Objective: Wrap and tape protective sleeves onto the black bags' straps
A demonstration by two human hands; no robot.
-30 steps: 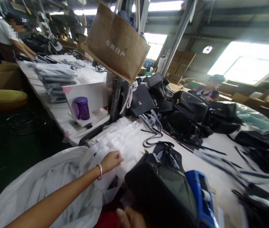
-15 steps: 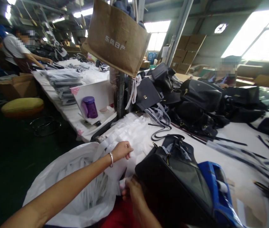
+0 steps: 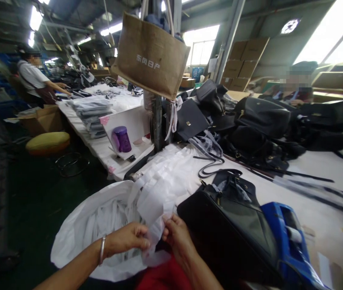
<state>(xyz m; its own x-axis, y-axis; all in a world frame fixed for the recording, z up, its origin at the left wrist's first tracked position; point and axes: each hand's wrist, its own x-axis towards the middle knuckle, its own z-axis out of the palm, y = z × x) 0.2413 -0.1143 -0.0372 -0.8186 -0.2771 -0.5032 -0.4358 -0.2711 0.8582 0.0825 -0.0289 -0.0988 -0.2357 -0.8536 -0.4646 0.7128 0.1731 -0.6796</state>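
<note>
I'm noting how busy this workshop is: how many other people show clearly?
2: a person in a white shirt, by the far end of the left table, and another person behind the black bags. Others may be hidden.

We look through one head-worn camera, forward and down, close over our own hands (image 3: 153,237) at lower centre. Beyond the near worktop (image 3: 228,177), our view reaches distant windows (image 3: 331,36) at upper right.
</note>
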